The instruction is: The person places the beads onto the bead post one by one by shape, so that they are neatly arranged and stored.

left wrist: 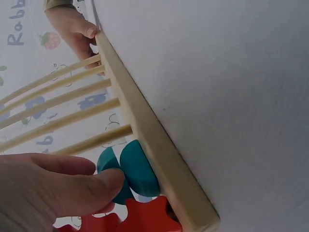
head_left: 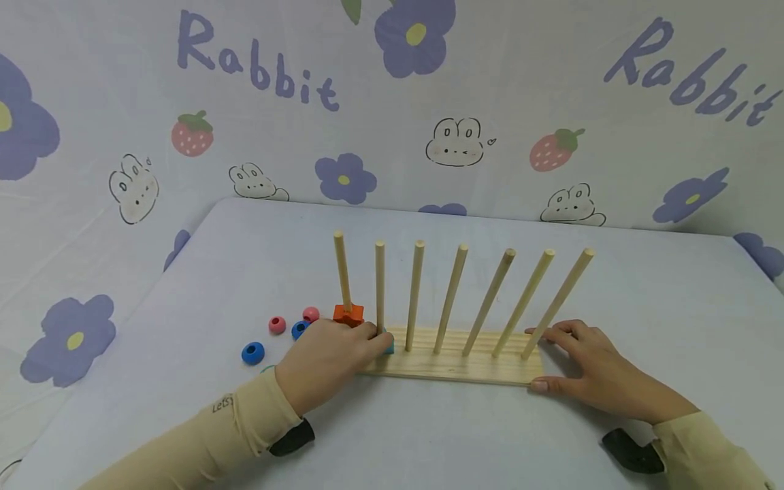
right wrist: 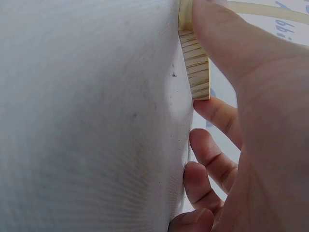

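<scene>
A wooden board [head_left: 453, 367] carries a row of several upright pegs. Low on the second peg from the left is a teal block with rounded lobes [left wrist: 139, 169], right at the board's face. My left hand [head_left: 327, 357] pinches the teal block between thumb and fingers, covering most of it in the head view. Orange-red blocks with notched edges [head_left: 348, 314] sit on the leftmost peg beside this hand. At the board's right end, my right hand [head_left: 597, 374] grips it across its width, thumb at the front corner and a fingertip [right wrist: 217, 113] at the back one.
Blue beads [head_left: 252, 353] and pink beads [head_left: 277, 325] lie on the white table left of the board. A sliver of a green piece [head_left: 268, 368] shows by the left wrist. Behind the table hangs a printed cloth [head_left: 392, 156].
</scene>
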Demonstrator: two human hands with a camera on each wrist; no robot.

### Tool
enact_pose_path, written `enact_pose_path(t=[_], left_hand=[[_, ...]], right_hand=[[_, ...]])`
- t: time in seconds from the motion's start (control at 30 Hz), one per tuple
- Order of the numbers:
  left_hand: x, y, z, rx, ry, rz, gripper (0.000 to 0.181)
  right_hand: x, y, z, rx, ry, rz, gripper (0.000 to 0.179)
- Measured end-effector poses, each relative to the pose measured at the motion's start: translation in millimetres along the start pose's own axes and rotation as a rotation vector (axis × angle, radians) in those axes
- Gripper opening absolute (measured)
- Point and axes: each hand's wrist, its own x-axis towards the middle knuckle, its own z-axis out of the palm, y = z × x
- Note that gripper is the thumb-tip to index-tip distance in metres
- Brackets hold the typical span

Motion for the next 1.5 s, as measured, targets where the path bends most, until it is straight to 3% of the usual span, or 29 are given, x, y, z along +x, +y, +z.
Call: enact_pose_path(t=[0.33, 0.6, 0.7, 0.8, 0.87, 0.93, 1.0, 1.13, 1.23, 1.33, 1.5], left_hand=[[1.1, 5.8, 6.7, -0.007, 0.054, -0.018, 0.022], [0.6, 9.4, 12.5, -0.017, 0.045, -0.02, 0.023], [-1.5, 9.5, 3.7, -0.049, 0.072, -0.029, 0.019], [-7.5, 4.5, -15.3, -0.139, 0.145, -0.067, 0.016], [-14.7, -4.1, -29.9, -0.2, 0.204, -0.113, 0.014], [-25.2, -16.5, -41.6, -0.241, 0.224, -0.182, 0.014], [-37.8, -30.6, -48.7, -0.252, 0.174, -0.267, 0.014], [-62.3, -56.8, -46.0, -0.288, -0.1, -0.405, 0.012], [-76.2, -67.5, -37.8, -0.355, -0.274, -0.437, 0.014], [-86.7, -69.0, -30.6, -0.418, -0.347, -0.434, 0.019], [-92.8, -63.6, -20.9, -0.467, -0.404, -0.416, 0.024]], right_hand=[[-0.1, -0.9, -1.2, 0.004, -0.009, 0.016, 0.067], [-0.1, 0.3, -0.6, 0.01, -0.012, 0.017, 0.066], [0.0, 0.5, -0.6, 0.008, -0.012, 0.017, 0.066], [0.6, 0.5, -0.4, 0.007, -0.006, 0.007, 0.066], [1.4, 0.4, -0.1, 0.005, -0.001, -0.001, 0.066], [2.2, 0.7, 0.1, 0.002, 0.002, -0.008, 0.066], [2.6, 1.3, 0.0, -0.002, 0.006, -0.011, 0.066], [1.6, 2.7, -0.7, -0.007, 0.002, 0.002, 0.065], [1.0, 3.3, -0.3, 0.001, -0.005, 0.017, 0.065], [1.8, 4.1, 1.4, 0.01, -0.005, 0.005, 0.065], [2.1, 5.0, 2.4, 0.009, 0.013, -0.028, 0.064]])
